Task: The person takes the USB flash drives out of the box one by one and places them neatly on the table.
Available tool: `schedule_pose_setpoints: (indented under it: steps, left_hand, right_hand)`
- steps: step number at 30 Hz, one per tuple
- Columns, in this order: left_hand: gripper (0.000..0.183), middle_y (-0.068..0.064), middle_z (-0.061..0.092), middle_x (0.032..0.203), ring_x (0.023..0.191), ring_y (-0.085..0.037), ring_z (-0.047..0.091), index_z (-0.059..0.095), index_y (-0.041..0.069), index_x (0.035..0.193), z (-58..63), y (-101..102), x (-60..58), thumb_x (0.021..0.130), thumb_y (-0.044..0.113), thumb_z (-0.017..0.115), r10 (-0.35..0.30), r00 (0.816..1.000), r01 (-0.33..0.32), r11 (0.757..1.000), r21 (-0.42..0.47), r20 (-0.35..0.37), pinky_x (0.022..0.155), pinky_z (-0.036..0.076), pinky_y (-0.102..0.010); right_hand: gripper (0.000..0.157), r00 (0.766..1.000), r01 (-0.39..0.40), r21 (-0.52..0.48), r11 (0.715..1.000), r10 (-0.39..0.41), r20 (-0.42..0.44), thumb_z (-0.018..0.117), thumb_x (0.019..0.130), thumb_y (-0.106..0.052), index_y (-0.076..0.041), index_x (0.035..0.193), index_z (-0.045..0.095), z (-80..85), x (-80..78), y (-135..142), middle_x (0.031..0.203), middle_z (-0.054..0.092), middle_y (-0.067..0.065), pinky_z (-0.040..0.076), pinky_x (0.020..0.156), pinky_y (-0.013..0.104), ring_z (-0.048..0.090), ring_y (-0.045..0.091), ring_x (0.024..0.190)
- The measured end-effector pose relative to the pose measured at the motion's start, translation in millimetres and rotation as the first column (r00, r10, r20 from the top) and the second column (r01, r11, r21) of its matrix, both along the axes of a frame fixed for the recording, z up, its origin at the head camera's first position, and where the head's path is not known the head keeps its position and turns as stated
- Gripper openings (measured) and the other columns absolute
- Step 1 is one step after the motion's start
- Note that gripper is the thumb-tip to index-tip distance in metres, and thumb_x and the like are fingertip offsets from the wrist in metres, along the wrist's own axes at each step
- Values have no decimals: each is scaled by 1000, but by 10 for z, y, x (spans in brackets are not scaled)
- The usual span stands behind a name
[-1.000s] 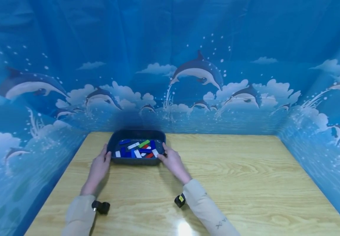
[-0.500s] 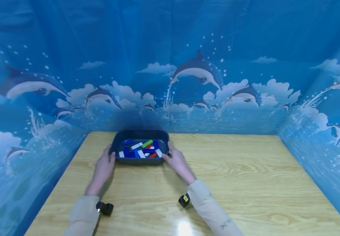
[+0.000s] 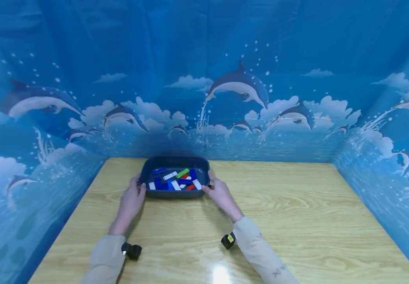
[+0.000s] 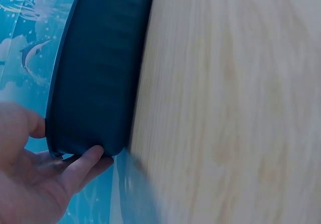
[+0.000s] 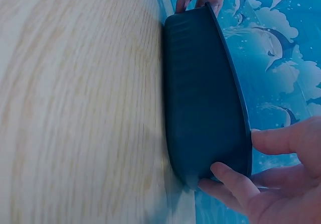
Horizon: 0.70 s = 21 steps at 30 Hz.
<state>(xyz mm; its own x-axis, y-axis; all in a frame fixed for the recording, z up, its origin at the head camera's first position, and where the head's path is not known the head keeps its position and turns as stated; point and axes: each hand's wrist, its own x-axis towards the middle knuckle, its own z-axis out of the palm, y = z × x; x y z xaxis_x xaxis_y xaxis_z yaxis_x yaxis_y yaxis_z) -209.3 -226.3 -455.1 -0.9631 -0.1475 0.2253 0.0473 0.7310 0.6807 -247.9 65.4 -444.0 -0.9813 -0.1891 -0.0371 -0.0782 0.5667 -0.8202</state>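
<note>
Seeing tabletop (image 3: 304, 217) stretching toward four o'clock, I'm pinching the bin (image 3: 174, 194), left grip (image 3: 132, 200) at nine, right grip (image 3: 223, 196) at three, partly hiding its ends.

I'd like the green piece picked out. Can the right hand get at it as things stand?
Probably yes, once the right hand lets go: it holds the right end of the tray. The tray is open on top, and nothing seems to cover the green piece.
</note>
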Motion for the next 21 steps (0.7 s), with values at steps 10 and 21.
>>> schedule_pose_setpoints:
  steps: [10,21]
  left_hand:
    - [50,-40,54,131,109,-54,61,33,-12,148,-36,123,-18,106,14,45,3,1000,-3,999,41,9,92,49,-63]
    - [51,-41,52,133,114,-56,58,33,-13,147,-53,292,-14,105,13,46,5,1000,-6,999,42,10,94,48,-63]
  right_hand:
    - [67,1000,30,3,1000,-30,-7,65,99,-18,-4,156,32,-12,31,117,156,39,23,49,102,48,57,39,127]
    - [67,998,63,17,998,-63,1,64,100,-17,-5,157,32,-3,92,241,155,40,22,45,106,50,56,40,128]
